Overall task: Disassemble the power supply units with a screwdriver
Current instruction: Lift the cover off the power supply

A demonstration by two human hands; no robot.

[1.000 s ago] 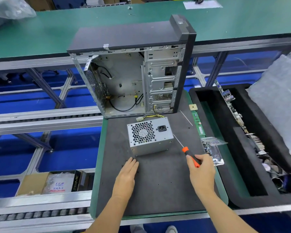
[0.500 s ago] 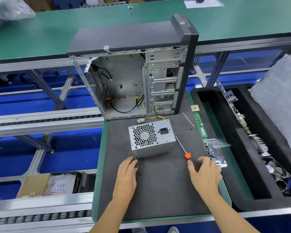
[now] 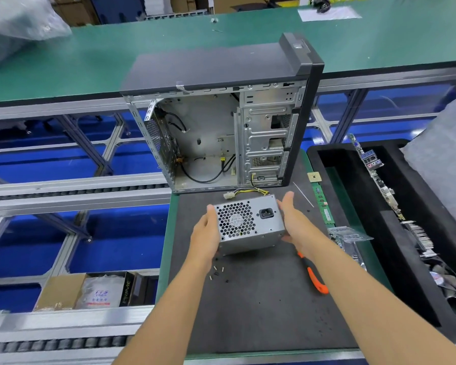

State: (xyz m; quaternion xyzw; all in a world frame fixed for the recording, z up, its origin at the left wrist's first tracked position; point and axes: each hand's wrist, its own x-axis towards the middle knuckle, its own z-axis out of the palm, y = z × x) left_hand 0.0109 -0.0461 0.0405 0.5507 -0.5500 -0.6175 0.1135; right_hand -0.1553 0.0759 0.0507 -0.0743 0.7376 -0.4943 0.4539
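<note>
Both hands flank the power supply unit [image 3: 248, 223]: the left hand [image 3: 206, 233] lies against its left side with fingers straight and together, thumb up by the top corner, and the right hand [image 3: 294, 222] presses its right side with flat, extended fingers, the thumb tucked near the lower right corner. Neither hand curls round the box; it is clamped between the two palms. The unit is a grey metal box whose near face, with a honeycomb fan grille and a black mains socket, is turned toward the camera, tilted, with its near bottom edge just above or on the dark mat [image 3: 261, 312]; I cannot tell which. A bundle of yellow and black wires with a white plug [image 3: 228, 195] trails from its far side.

Just below the left hand a few small screws [image 3: 217, 272] lie loose on the mat. The screwdriver [image 3: 315, 279], with an orange and black handle, lies on the mat under the right forearm, touched by neither hand.

Behind the unit stands an open computer case [image 3: 221, 127], side panel off, bare inside but for some cables. To the right, along the mat's edge, lie a green memory stick [image 3: 324, 206], a small square chip [image 3: 314, 177], and a clear bag holding a circuit card [image 3: 349, 238]. Farther right a black foam tray [image 3: 406, 259] holds circuit boards and other parts. The green bench [image 3: 116, 56] runs across the back.
</note>
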